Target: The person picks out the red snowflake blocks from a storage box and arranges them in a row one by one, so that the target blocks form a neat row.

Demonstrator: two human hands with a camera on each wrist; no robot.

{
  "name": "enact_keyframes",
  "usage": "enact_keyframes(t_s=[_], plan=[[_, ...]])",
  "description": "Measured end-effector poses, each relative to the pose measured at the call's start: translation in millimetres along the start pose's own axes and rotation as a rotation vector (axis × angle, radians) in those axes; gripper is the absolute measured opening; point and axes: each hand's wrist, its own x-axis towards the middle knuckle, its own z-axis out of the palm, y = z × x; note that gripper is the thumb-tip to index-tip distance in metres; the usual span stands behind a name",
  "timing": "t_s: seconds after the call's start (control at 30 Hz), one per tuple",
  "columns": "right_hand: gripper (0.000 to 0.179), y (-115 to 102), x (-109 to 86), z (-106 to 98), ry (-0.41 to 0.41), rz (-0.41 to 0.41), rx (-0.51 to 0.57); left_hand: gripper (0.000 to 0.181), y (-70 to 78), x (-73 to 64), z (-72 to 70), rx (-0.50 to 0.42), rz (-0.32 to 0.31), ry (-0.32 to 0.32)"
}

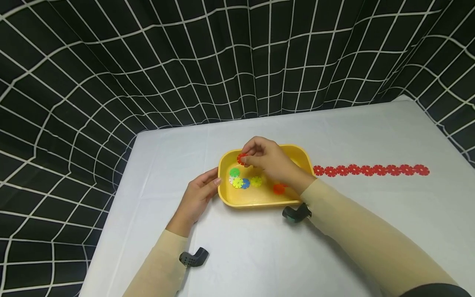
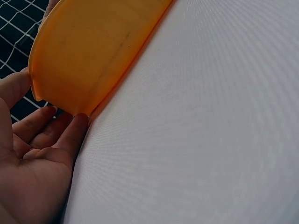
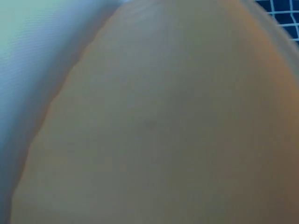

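In the head view my right hand [image 1: 269,159] is over the yellow plastic tray [image 1: 256,205], pinching a red notched disc [image 1: 241,159] between thumb and fingers. My left hand [image 1: 196,194] holds the tray's left end. The left wrist view shows its thumb at the rim and its fingertips against the outer wall of the tray [image 2: 93,51]. Inside lie a green disc [image 1: 234,172], a blue disc [image 1: 245,183], yellow discs [image 1: 238,182], a whitish one partly covered, and an orange-red disc [image 1: 278,189]. The right wrist view is filled by a blurred close surface; the hand's work is hidden there.
A row of several red discs [image 1: 367,170], overlapping or joined edge to edge, stretches right from the tray across the white-covered table [image 1: 252,247]. Part of the tray is hidden behind the right forearm. A black curtain with white grid lines [image 1: 222,62] stands behind the table.
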Motion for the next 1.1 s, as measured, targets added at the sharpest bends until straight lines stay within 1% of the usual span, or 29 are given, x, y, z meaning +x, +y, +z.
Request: enact_keyframes(t_s=[0.1, 0.17, 0.27, 0.37, 0.5, 0.63, 0.87, 1.1], plan=[[0.015, -3, -3.8, -4, 0.009, -0.018, 0.009, 0.051, -0.7, -0.3, -0.9, 0.001, 0.002, 0.001], [0.015, -3, -7.1, -6, 0.015, -0.015, 0.007, 0.051, -1.1, -0.6, -1.4, 0.002, 0.004, 0.001], [0.017, -3, -13.2, -12, 0.024, 0.006, 0.006, 0.051, -0.7, -1.0, -1.3, -0.005, 0.008, -0.002], [0.018, -4, -20.2, -18, 0.044, 0.039, -0.010, 0.051, -0.3, -1.2, -0.9, -0.009, 0.009, -0.004], [0.020, -4, -27.4, -29, 0.068, 0.063, -0.042, 0.051, 0.1, -1.6, -0.3, -0.001, 0.011, 0.001], [0.022, -2, -35.0, -41, 0.086, 0.069, -0.057, 0.051, -0.1, -1.1, -0.6, -0.002, 0.012, -0.003], [0.027, -2, -51.3, -61, 0.119, 0.056, -0.093, 0.050, 0.0, -1.2, -0.9, 0.000, 0.012, 0.004], [0.027, 1, -64.9, -83, 0.193, 0.038, -0.153, 0.049, -0.5, -0.7, -0.7, 0.001, 0.011, 0.003]])
